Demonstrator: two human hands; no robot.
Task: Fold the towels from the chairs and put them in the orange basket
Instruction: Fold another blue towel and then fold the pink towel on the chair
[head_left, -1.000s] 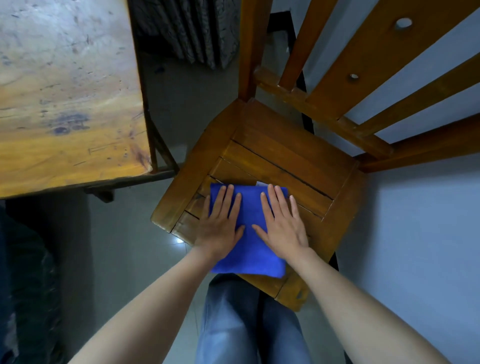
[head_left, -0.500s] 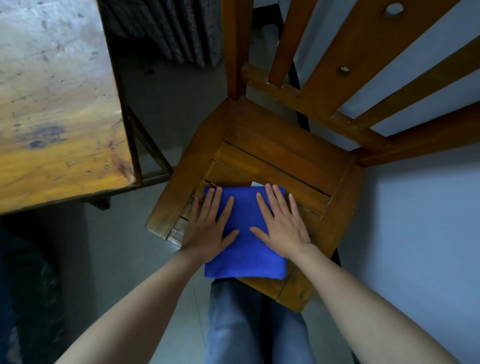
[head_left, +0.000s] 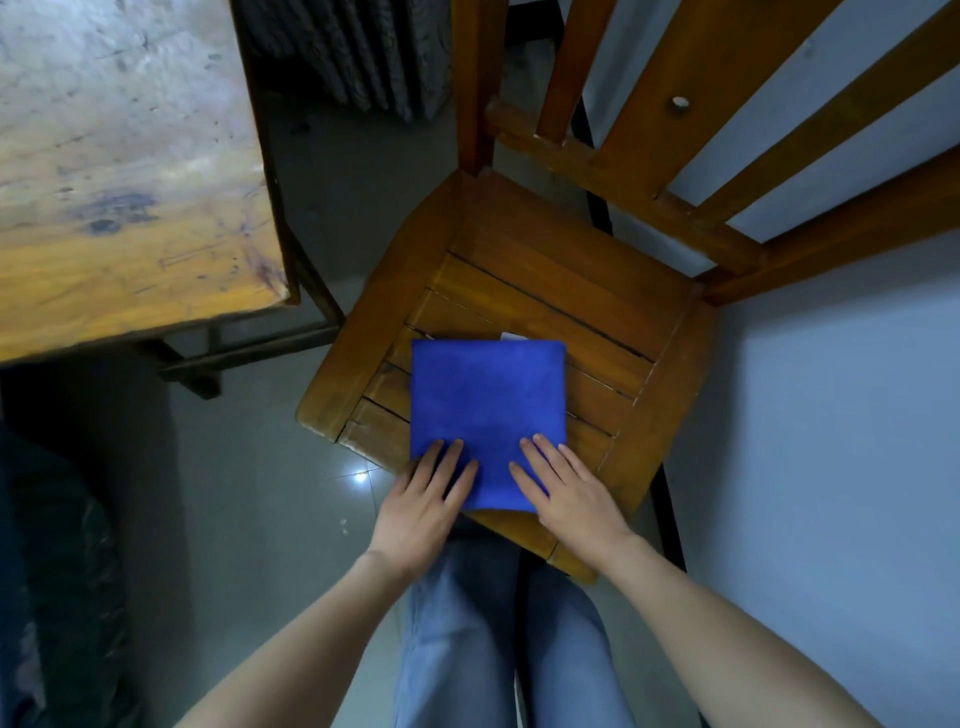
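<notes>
At frame centre, the blue towel lay folded square on the slatted seat of the wooden chair. Your left hand and right hand rested flat on its near corners, fingers spread, gripping nothing. Upper left stood a worn wooden table; grey glossy floor tiles lay below, a pale wall at right

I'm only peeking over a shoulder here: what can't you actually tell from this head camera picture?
- Orange basket: nowhere in the head view, outside the frame.
- Blue towel: near corners hidden under the left hand and right hand; its layers don't show.
- White tag at its far edge: too small to read.
- Chair: backrest top cut off by the upper edge.
</notes>
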